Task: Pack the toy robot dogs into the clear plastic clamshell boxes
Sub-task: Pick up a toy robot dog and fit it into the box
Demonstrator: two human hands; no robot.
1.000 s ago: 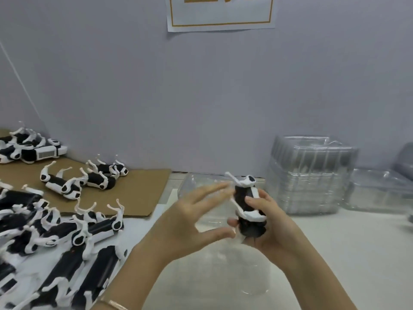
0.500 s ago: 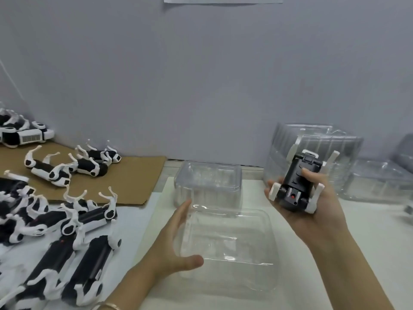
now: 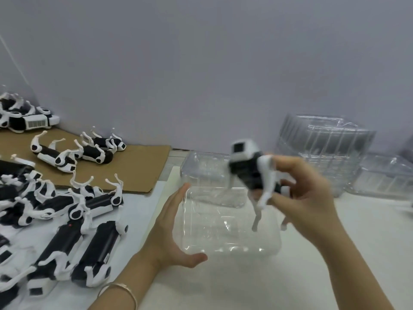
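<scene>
In the head view, the right hand [image 3: 306, 198] pinches a toy robot dog [image 3: 250, 173] by its black body, fingers curled round it, and holds it in the air above the right part of an open clamshell box [image 3: 223, 233]. The dog is blurred; its white head points toward the wall and its white legs hang down over the box. The box lies in the middle of the counter [image 3: 335, 253], its near half open upward and its far half [image 3: 207, 173] lying behind it toward the back edge. The left hand [image 3: 172, 231] is spread wide, fingers straight and thumb out, the palm set against the box's left wall. A thin bracelet [image 3: 125, 291] circles that wrist. Along the counter's left edge many other dogs [image 3: 67, 220] lie with legs up, the nearer ones on a white sheet [image 3: 143, 209], the farther ones on a brown cardboard sheet [image 3: 138, 171] in the back left corner. By the back edge on the right stands a stack of empty boxes [image 3: 324, 148], with more clear boxes [image 3: 384, 175] just beside it toward the right edge
</scene>
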